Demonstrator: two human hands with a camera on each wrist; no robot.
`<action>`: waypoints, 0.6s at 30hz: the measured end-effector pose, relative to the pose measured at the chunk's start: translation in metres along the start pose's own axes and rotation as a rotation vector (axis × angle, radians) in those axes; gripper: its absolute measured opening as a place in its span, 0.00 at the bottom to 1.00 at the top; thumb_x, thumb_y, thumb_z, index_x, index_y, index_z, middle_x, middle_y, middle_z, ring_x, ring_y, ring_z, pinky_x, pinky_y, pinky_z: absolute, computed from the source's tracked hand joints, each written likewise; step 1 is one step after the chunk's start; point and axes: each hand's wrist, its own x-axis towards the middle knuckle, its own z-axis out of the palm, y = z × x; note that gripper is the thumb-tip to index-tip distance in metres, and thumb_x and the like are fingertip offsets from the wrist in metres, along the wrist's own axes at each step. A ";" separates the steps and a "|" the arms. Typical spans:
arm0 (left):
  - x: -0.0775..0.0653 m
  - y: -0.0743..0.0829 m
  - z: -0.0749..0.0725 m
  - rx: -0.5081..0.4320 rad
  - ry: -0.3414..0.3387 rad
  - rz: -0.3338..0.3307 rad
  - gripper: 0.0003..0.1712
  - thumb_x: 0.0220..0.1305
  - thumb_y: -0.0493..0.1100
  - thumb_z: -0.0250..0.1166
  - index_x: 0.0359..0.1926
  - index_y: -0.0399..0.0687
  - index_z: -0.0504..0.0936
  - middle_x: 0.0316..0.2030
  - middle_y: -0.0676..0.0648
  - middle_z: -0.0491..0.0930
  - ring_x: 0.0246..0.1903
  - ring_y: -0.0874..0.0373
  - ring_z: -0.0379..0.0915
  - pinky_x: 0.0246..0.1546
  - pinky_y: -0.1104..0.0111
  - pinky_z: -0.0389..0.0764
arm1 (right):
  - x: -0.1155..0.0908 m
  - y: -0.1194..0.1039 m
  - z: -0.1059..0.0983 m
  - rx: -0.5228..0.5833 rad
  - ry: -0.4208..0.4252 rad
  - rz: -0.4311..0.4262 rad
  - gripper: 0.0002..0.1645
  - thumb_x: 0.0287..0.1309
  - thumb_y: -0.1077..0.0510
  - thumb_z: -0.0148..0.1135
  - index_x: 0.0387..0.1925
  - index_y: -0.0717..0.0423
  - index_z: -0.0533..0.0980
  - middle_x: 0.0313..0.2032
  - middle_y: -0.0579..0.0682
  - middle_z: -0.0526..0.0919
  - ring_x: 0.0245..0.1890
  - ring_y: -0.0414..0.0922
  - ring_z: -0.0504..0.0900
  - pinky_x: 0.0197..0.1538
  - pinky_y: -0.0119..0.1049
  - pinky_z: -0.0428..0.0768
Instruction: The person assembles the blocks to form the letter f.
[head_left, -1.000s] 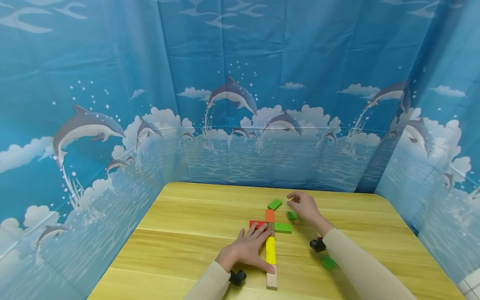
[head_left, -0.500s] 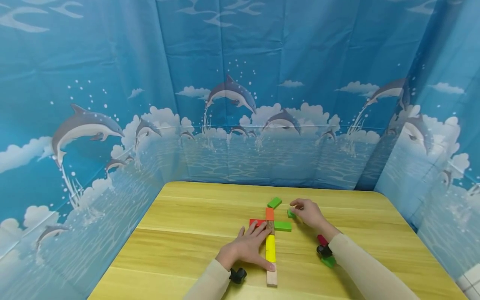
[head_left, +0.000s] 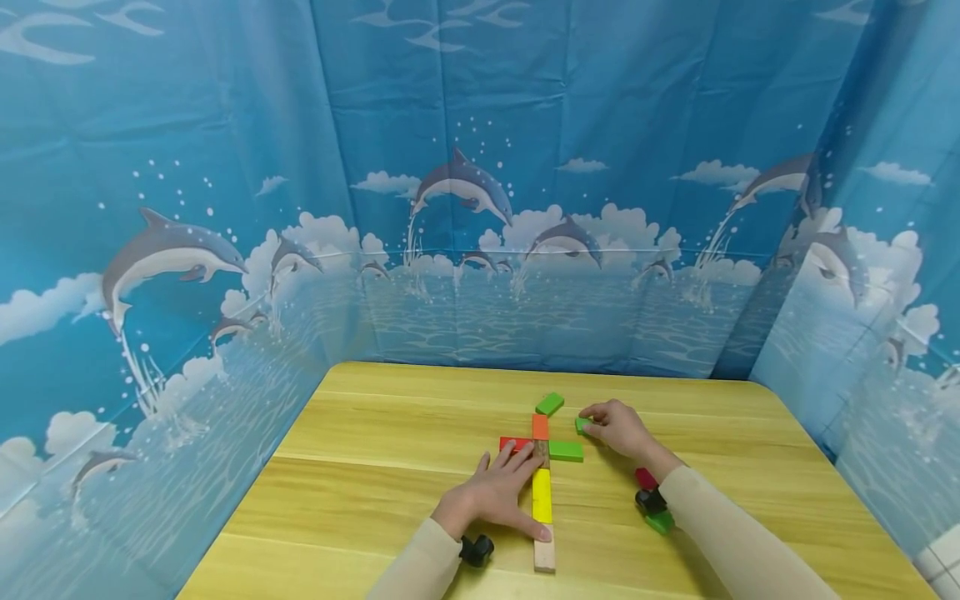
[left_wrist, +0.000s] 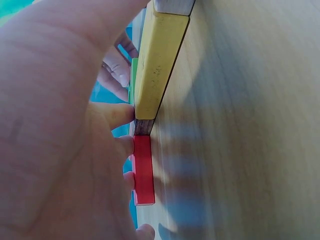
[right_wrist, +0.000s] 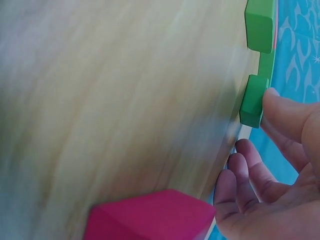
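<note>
My left hand [head_left: 498, 492] lies spread over a flat cross of blocks, its fingertips on the red block [head_left: 514, 443] and brown block [head_left: 542, 454]. Its thumb reaches the plain wooden block [head_left: 544, 554] at the near end. A yellow block [head_left: 542, 497] joins these along the stem; an orange block [head_left: 540, 427] tops the cross and a green block [head_left: 566, 451] makes its right arm. To the right, my right hand [head_left: 621, 429] pinches a small green block [right_wrist: 253, 101] with thumb and index finger, while its other fingers curl loosely below.
Behind the cross lies another green block [head_left: 550, 404], set at an angle. Near my right wrist are a dark red block [head_left: 645, 478] and a further green block [head_left: 660, 522]. A blue dolphin-print curtain [head_left: 465, 317] surrounds the wooden table [head_left: 360, 500].
My right hand has come down and slightly nearer, from above the small green block to taking its edge. The left hand has stayed in place on the cross.
</note>
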 end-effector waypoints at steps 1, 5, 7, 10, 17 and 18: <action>0.000 0.000 0.000 -0.001 0.000 -0.002 0.64 0.50 0.80 0.65 0.81 0.66 0.47 0.80 0.53 0.37 0.78 0.47 0.28 0.70 0.36 0.41 | 0.001 0.000 0.000 -0.005 0.001 -0.001 0.16 0.67 0.60 0.65 0.55 0.58 0.83 0.47 0.57 0.79 0.47 0.56 0.80 0.47 0.50 0.81; 0.000 0.000 0.000 0.005 -0.001 -0.008 0.64 0.50 0.81 0.65 0.81 0.67 0.47 0.80 0.53 0.37 0.78 0.48 0.28 0.70 0.36 0.41 | 0.002 0.000 0.003 -0.014 0.008 0.008 0.15 0.66 0.61 0.66 0.53 0.56 0.84 0.46 0.55 0.79 0.47 0.55 0.80 0.48 0.51 0.81; 0.000 0.000 0.000 0.007 0.001 -0.009 0.64 0.50 0.81 0.65 0.81 0.67 0.47 0.80 0.54 0.37 0.78 0.48 0.28 0.71 0.36 0.41 | 0.003 0.000 0.003 -0.010 0.011 0.020 0.14 0.66 0.61 0.66 0.52 0.54 0.84 0.46 0.55 0.79 0.47 0.54 0.80 0.48 0.51 0.81; 0.001 -0.001 0.001 0.008 0.003 -0.010 0.64 0.49 0.81 0.65 0.81 0.67 0.47 0.80 0.54 0.37 0.78 0.48 0.28 0.71 0.37 0.41 | 0.003 0.001 0.004 -0.003 0.011 0.026 0.14 0.65 0.62 0.67 0.51 0.54 0.83 0.48 0.56 0.80 0.47 0.54 0.80 0.48 0.51 0.81; 0.001 -0.001 0.001 0.001 -0.001 -0.009 0.64 0.50 0.80 0.65 0.81 0.66 0.47 0.80 0.54 0.38 0.78 0.49 0.28 0.71 0.37 0.42 | 0.003 -0.003 0.003 0.035 0.010 0.055 0.13 0.63 0.64 0.68 0.49 0.53 0.82 0.48 0.56 0.82 0.44 0.52 0.80 0.44 0.47 0.81; 0.001 -0.001 0.000 0.003 -0.002 -0.009 0.65 0.50 0.81 0.64 0.81 0.66 0.47 0.80 0.54 0.37 0.78 0.48 0.28 0.71 0.37 0.42 | 0.003 -0.004 0.002 0.045 0.009 0.056 0.13 0.63 0.64 0.68 0.49 0.53 0.82 0.47 0.56 0.82 0.44 0.51 0.80 0.43 0.46 0.81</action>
